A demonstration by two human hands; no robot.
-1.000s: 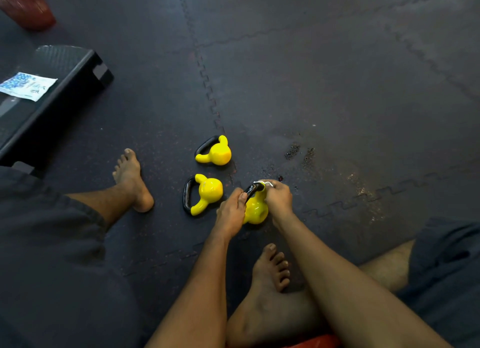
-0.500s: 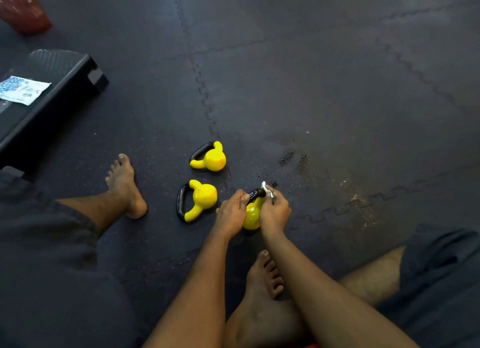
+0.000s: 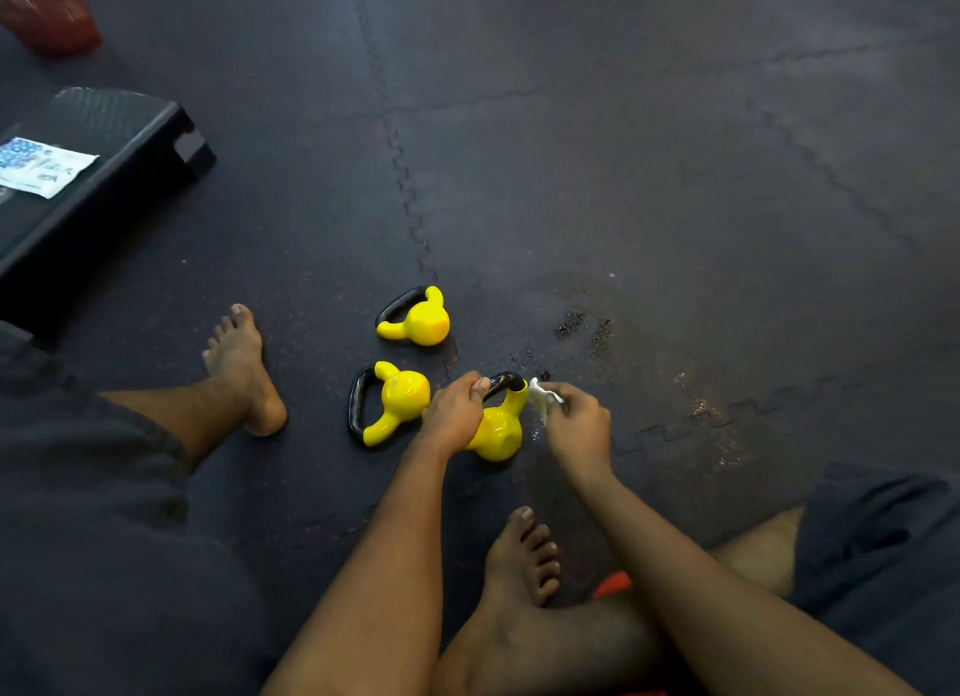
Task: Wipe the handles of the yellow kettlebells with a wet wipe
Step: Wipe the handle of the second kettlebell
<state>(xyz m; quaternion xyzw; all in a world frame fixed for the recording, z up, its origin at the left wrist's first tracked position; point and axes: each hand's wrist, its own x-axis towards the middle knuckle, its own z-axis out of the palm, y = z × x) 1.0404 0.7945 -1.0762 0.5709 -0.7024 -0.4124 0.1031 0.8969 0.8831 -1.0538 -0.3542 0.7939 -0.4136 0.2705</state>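
Note:
Three small yellow kettlebells with black handles lie on the dark floor mat. The nearest kettlebell (image 3: pixel 498 428) is gripped by my left hand (image 3: pixel 457 409), whose fingers curl round the left part of its black handle (image 3: pixel 506 382). My right hand (image 3: pixel 576 422) is just right of that handle and pinches a crumpled white wet wipe (image 3: pixel 541 398), which sits beside the handle's yellow right post. A second kettlebell (image 3: pixel 397 402) lies on its side to the left. The third kettlebell (image 3: pixel 421 319) lies farther back.
My bare feet rest on the mat, one at the left (image 3: pixel 244 368) and one below the hands (image 3: pixel 524 555). A black step platform (image 3: pixel 119 176) at the left carries a wet-wipe packet (image 3: pixel 41 168). A red object (image 3: pixel 47 9) stands top left. Wet patches (image 3: pixel 701 409) mark the mat at the right.
My right hand with the wipe has come off the top of the handle and moved to its right side. My left hand keeps its grip on the kettlebell.

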